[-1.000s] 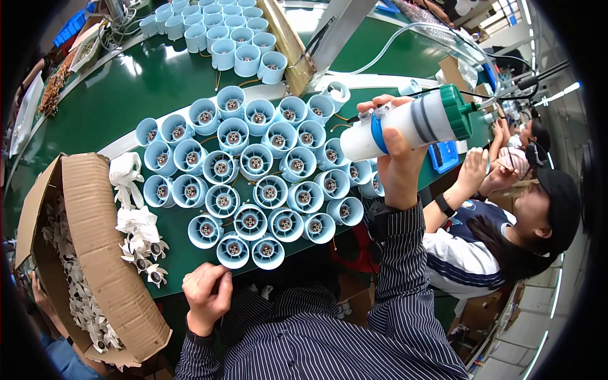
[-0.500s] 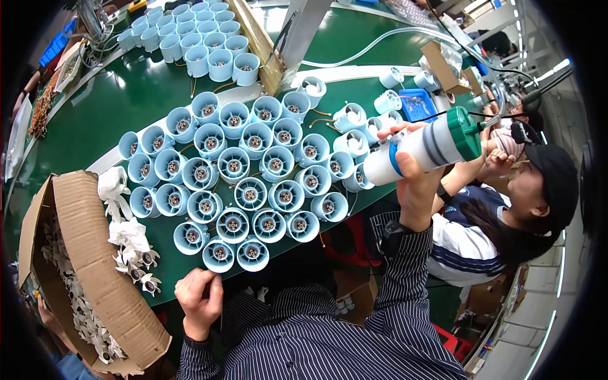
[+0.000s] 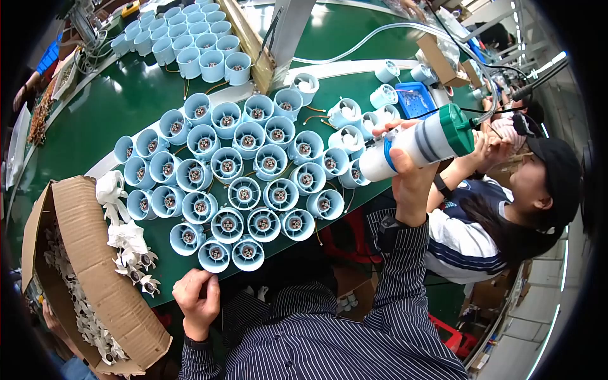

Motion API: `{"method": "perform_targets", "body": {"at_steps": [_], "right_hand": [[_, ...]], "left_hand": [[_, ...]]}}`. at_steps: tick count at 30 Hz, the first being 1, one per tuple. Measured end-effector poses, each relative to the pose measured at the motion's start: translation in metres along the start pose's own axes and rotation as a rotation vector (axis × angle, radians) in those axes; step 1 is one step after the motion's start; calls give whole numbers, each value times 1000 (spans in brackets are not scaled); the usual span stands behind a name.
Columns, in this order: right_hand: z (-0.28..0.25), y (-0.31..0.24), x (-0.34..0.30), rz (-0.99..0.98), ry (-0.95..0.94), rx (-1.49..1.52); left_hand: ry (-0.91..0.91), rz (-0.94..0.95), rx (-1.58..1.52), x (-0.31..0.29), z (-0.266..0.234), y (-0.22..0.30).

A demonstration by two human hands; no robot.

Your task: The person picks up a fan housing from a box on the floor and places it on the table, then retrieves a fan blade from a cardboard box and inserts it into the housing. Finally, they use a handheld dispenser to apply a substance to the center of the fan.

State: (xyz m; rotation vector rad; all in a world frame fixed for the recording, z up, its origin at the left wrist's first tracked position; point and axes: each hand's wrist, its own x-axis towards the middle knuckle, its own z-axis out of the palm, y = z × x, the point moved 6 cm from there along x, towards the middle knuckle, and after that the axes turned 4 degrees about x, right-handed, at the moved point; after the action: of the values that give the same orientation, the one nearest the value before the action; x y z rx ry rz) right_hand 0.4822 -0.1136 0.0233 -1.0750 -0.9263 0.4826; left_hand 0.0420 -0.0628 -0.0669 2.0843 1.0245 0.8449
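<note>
My right hand point(image 3: 410, 174) is wrapped round a thick white dispensing cartridge point(image 3: 411, 147) with a green cap, dark bands and a blue tie. The cartridge lies tilted above the right end of the light blue cup group, its capped end up and right. A hose runs from the cap. My left hand point(image 3: 197, 299) is closed in a loose fist at the table's front edge, close to the nearest light blue cup point(image 3: 214, 256); nothing shows in its fingers. Several such cylindrical housings stand open end up, each with spokes and a small metal motor part inside.
White bladed fans point(image 3: 134, 250) lie by a cardboard box point(image 3: 104, 253) holding more at left. More blue housings point(image 3: 212, 63) stand beyond a wooden bar point(image 3: 250, 47). A blue tray point(image 3: 415, 101) and an open carton point(image 3: 440, 60) sit at far right. A co-worker point(image 3: 487, 221) sits close on the right.
The whole view has shifted slightly, so the housings appear a little further left. My right hand still holds the cartridge in nearly the same place, and my left fist stays at the edge.
</note>
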Motion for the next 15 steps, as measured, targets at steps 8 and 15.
{"method": "perform_targets", "body": {"at_steps": [8, 15], "right_hand": [[1, 1, -2, 25, 24, -78], [0, -3, -3, 3, 25, -92]], "left_hand": [[-1, 3, -1, 0, -1, 0], [11, 21, -1, -1, -1, 0]]}}
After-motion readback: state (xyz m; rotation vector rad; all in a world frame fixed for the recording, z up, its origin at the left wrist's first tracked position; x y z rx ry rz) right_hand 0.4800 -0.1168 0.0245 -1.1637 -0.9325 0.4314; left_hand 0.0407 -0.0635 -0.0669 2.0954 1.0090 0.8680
